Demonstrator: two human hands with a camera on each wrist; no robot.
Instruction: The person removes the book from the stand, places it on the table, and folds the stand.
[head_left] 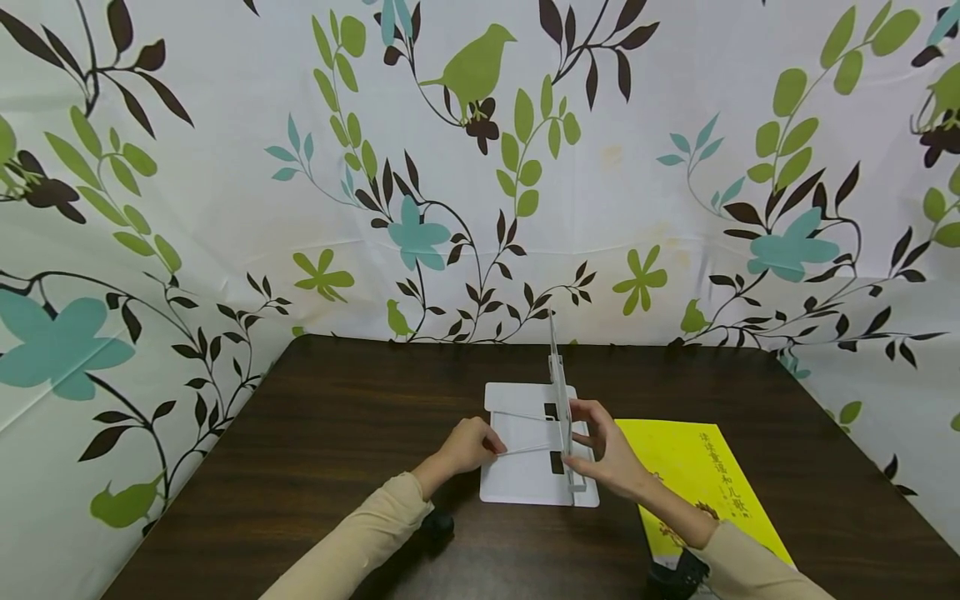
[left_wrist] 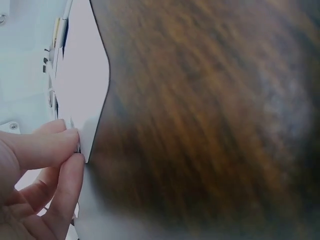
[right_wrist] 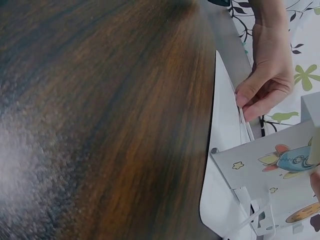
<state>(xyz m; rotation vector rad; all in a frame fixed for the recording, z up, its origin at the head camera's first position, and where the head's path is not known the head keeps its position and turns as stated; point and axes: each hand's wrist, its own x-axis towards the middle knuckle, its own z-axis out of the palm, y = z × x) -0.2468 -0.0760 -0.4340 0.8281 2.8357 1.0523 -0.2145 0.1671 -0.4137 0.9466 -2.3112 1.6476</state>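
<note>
A white book stand lies open on the table, its flat base plate [head_left: 517, 487] down and its panel [head_left: 557, 375] standing nearly upright, edge-on in the head view. Cartoon rocket prints show on the panel [right_wrist: 245, 162] in the right wrist view. My left hand [head_left: 467, 446] pinches the end of the thin wire support [head_left: 528, 449] between thumb and fingers, low over the base's left edge. In its own wrist view the left hand [left_wrist: 45, 170] is close beside the white plate [left_wrist: 85, 75]. My right hand [head_left: 609, 450] grips the upright panel from the right, thumb nearer me.
A yellow book [head_left: 705, 475] with printed characters lies right of the stand, under my right forearm. The dark wood table [head_left: 360, 400] ends at a patterned cloth [head_left: 480, 167] behind. Black devices [head_left: 678, 575] show near both wrists.
</note>
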